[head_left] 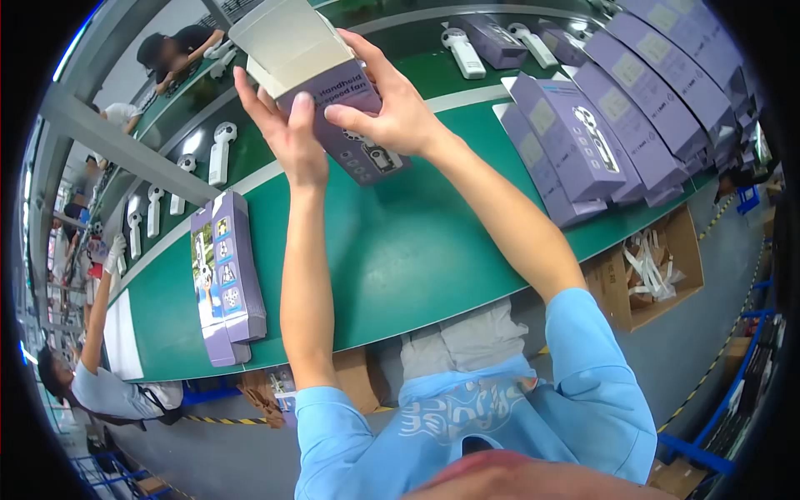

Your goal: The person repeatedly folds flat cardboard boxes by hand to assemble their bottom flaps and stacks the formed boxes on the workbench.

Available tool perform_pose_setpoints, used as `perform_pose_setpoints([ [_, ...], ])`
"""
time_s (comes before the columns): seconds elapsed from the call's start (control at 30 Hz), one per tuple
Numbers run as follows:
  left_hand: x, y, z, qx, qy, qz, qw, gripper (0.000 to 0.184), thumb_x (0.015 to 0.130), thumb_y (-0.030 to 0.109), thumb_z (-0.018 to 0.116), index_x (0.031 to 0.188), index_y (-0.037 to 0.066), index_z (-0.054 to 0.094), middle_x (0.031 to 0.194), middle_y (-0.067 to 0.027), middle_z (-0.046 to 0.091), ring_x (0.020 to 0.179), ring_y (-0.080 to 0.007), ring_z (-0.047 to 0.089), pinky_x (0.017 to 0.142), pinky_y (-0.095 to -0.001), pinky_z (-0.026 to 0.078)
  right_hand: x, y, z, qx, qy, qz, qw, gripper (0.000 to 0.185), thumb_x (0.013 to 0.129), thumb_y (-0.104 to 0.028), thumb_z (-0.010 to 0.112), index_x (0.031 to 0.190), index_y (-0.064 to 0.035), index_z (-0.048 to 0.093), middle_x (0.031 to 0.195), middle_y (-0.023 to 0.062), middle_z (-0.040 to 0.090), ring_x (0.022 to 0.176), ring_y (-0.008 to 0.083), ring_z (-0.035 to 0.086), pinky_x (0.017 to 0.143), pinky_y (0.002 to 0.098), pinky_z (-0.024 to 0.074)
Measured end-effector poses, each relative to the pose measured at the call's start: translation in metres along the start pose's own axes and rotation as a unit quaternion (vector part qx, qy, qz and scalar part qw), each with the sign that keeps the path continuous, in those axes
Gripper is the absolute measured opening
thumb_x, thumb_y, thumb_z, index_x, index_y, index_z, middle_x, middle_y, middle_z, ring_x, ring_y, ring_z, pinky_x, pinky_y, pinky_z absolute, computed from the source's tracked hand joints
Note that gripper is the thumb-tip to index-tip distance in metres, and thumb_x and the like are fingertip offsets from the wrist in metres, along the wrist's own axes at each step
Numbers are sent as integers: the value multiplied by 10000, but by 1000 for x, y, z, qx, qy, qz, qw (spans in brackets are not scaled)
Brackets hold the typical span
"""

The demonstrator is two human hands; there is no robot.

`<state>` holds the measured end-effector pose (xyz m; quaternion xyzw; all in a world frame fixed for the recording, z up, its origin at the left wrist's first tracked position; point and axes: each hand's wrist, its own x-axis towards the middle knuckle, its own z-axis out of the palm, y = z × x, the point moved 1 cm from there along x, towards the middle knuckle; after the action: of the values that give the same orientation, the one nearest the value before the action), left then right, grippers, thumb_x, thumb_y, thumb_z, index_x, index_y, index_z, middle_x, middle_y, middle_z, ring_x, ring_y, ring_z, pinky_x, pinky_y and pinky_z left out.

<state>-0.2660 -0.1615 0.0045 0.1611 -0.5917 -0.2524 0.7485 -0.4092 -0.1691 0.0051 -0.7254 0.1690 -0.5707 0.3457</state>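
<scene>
Between my two hands is an upright purple handheld fan box (367, 154), its white top flap (287, 42) raised. My left hand (292, 137) grips its left side near the top, thumb on the front. On the right side, my right hand (387, 104) holds it with the thumb across the printed front. Whether anything lies inside the box cannot be seen. A flattened purple box (227, 279) lies on the green worktop (400, 242) to the left. Several purple boxes (575, 137) lean in overlapping rows at the right.
White handheld fans (463, 54) lie along the conveyor (400, 62) behind the worktop. A grey metal post (125, 146) stands at the left. An open carton (658, 271) with plastic scraps sits below the right edge. Other people (125, 392) work at the left and beyond.
</scene>
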Motion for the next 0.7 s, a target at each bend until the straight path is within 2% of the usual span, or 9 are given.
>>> perform_pose_setpoints([
  [0.07, 5, 2, 3, 126, 12, 94, 988, 623, 1016, 287, 561, 1508, -1, 310, 1378, -156, 523, 1247, -245, 532, 1080, -348, 393, 4, 10, 5, -18, 19, -78, 997, 848, 887, -242, 730, 1556, -77, 236, 1468, 169, 444, 1336, 244, 464, 1097, 395, 393],
  [0.1, 9, 3, 4, 129, 17, 95, 987, 623, 1016, 287, 561, 1508, -1, 310, 1378, -156, 523, 1247, -245, 532, 1080, -348, 393, 10, 12, 5, -15, 13, -78, 997, 848, 887, -242, 730, 1556, -77, 236, 1468, 169, 444, 1336, 244, 464, 1097, 395, 393],
  [0.2, 10, 2, 0, 168, 30, -4, 985, 548, 1051, 345, 477, 1472, 14, 360, 1333, -153, 551, 1205, -232, 568, 1046, -357, 438, 17, 19, 1, 103, 26, 17, 994, 807, 892, -320, 712, 1541, -98, 289, 1411, 182, 468, 1191, 293, 589, 991, 408, 491],
  [0.23, 10, 1, -5, 173, 32, -14, 984, 548, 1051, 345, 477, 1472, 14, 360, 1333, -153, 551, 1205, -232, 568, 1046, -357, 438, 13, 18, 0, 109, 26, 27, 993, 807, 892, -320, 712, 1541, -98, 289, 1411, 182, 468, 1191, 293, 589, 991, 408, 491],
  [0.33, 24, -11, -31, -13, 139, -192, 971, 474, 1066, 342, 436, 1413, 19, 416, 1290, -141, 575, 1173, -223, 593, 1001, -379, 485, 13, 3, -11, 84, -19, 124, 989, 720, 918, -335, 675, 1516, -93, 356, 1374, 177, 512, 1180, 285, 596, 991, 399, 491],
  [0.47, 27, -23, -69, -153, 181, -236, 942, 443, 1071, 357, 407, 1373, 33, 430, 1279, -124, 572, 1157, -224, 604, 974, -410, 512, 12, -6, -24, 49, -140, 158, 976, 616, 954, -353, 611, 1491, -111, 431, 1467, 131, 477, 1281, 247, 512, 1071, 387, 408],
  [0.5, 25, -27, -73, -152, 180, -239, 942, 443, 1071, 357, 407, 1373, 33, 430, 1279, -124, 572, 1157, -224, 604, 974, -410, 512, 10, -6, -24, 50, -137, 160, 976, 616, 954, -353, 611, 1491, -111, 431, 1467, 131, 477, 1281, 247, 512, 1071, 387, 408],
  [0.6, 21, -36, -75, -116, 257, -228, 932, 464, 1071, 388, 375, 1381, 46, 424, 1306, -112, 557, 1144, -235, 616, 975, -414, 518, 7, -11, -19, -209, -130, 96, 965, 583, 965, -384, 563, 1468, -106, 465, 1416, 128, 527, 1220, 269, 564, 1011, 397, 463],
  [0.7, 14, -46, -68, -80, 237, -216, 944, 466, 1064, 395, 393, 1382, 55, 422, 1321, -120, 542, 1139, -229, 620, 965, -411, 526, 8, 8, -15, -216, -113, 92, 965, 587, 962, -391, 558, 1463, -99, 466, 1358, 132, 561, 1138, 265, 607, 943, 389, 499],
])
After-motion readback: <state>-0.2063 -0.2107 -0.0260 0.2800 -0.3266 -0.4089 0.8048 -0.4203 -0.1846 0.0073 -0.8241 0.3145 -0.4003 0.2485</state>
